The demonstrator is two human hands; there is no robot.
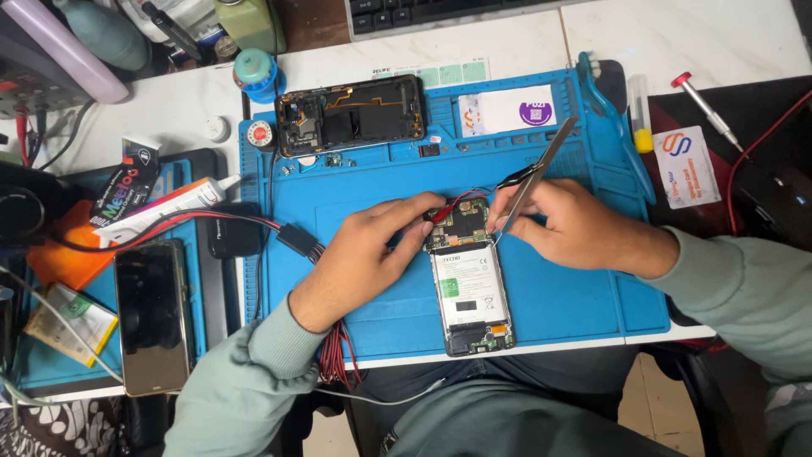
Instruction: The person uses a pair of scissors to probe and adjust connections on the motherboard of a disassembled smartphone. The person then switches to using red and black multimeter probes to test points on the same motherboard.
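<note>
opened phone [468, 283] flat on blue mat [575, 305], mid surface | left hand [368, 245] fingers pinched on red clip lead [443, 211] at the board | right hand [562, 222] fingers closed round tweezers [529, 182], tips by board edge | risk imo: tweezers slip n short smth, or lead tugs loose

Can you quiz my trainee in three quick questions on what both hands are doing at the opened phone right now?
1. True or false: the right hand holds tweezers.
2. Which tip touches the opened phone under the left hand: A) red clip lead, B) screwdriver?
3. What colour is the work mat?

Key: 1 true; 2 A; 3 blue.
</note>
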